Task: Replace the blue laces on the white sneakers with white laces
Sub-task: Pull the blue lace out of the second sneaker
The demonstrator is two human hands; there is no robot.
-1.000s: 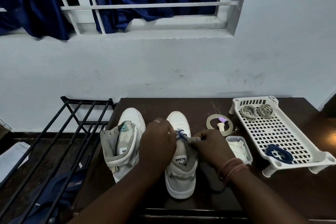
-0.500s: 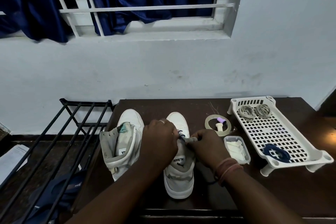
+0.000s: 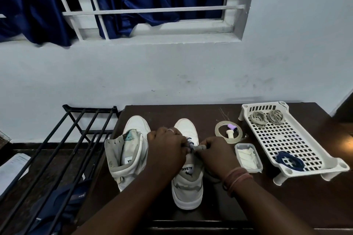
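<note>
Fingers of our left hand [image 3: 165, 150] and right hand [image 3: 213, 153] curl, pinching the blue lace [image 3: 189, 142] on the right of 2 sneakers [image 3: 188, 181]; 2 pale lace coils [image 3: 266, 116] sit in the tray [image 3: 313, 168].

Both hands cover the right sneaker's [image 3: 188, 181] eyelets; the blue lace [image 3: 189, 142] barely shows

Your two sneakers, the left sneaker [image 3: 127, 150] and the right sneaker [image 3: 188, 175], stand side by side at lower centre of the dark table [image 3: 286, 206], with only a narrow gap between them. Right of them, a tape ring [image 3: 228, 132], a small lidded box [image 3: 248, 157] and a white perforated tray [image 3: 290, 139] crowd the right half. Bare tabletop lies at the lower right and behind the toes by the wall [image 3: 172, 74]; a black rack [image 3: 63, 150] blocks the lower left.
</note>
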